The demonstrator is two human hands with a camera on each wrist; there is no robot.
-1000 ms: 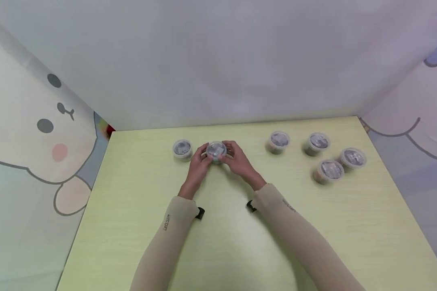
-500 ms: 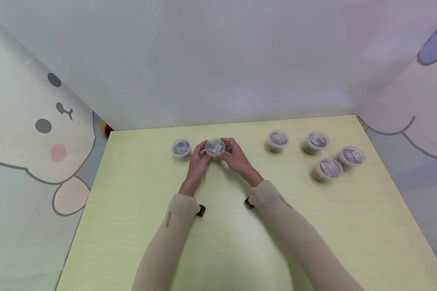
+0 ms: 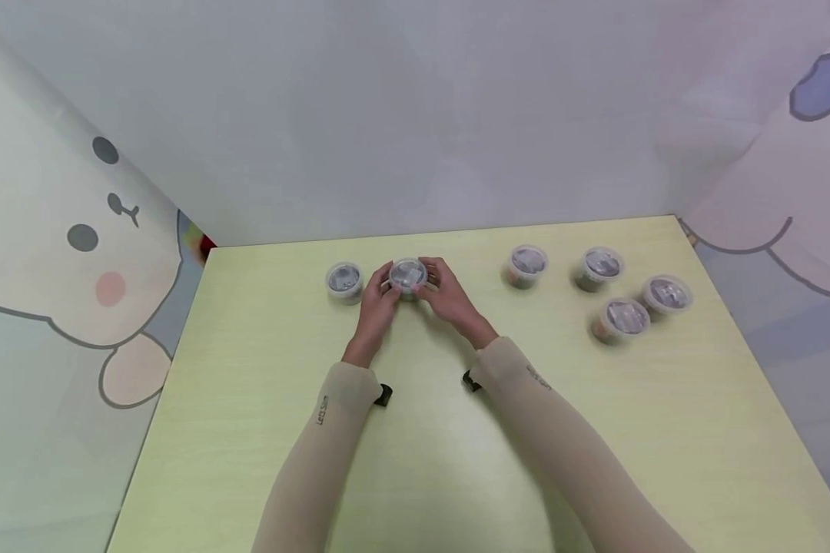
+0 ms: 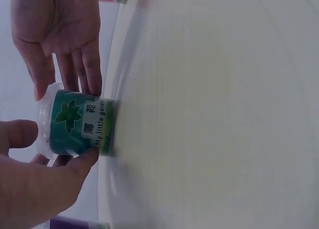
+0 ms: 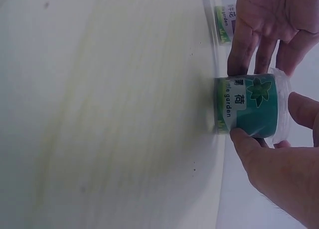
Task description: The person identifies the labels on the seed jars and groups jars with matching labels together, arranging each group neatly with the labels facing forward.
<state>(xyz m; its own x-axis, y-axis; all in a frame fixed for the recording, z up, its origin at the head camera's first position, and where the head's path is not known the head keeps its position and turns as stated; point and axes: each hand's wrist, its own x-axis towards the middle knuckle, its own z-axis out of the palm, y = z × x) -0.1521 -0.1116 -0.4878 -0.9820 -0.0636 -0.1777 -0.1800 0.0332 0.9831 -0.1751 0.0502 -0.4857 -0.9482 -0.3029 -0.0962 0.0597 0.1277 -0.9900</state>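
Observation:
A clear-lidded plastic cup [image 3: 408, 273] stands upright near the table's back edge. Its green label [image 4: 70, 121] bears a mint leaf and the words "My little garden". My left hand [image 3: 376, 307] grips the cup's left side, and its thumb and fingertips show in the left wrist view. From the right, my right hand [image 3: 449, 298] holds the same cup, with the thumb near the front. In the right wrist view, the cup's base appears to touch the table. Just left of my left hand is another lidded cup [image 3: 344, 282], which has purple on its label [image 5: 226, 23].
Several similar lidded cups sit to the right: one cup [image 3: 526, 266] nearest my right hand, then others [image 3: 600, 268] farther off. A white sheet [image 3: 415, 115] hangs behind the pale yellow table [image 3: 249, 430]. Cartoon-printed cloth [image 3: 55, 307] borders the left side.
The cup between both hands has shifted slightly toward the back edge, and both hands have moved with it. The other cups stay put; the head view has drifted a little.

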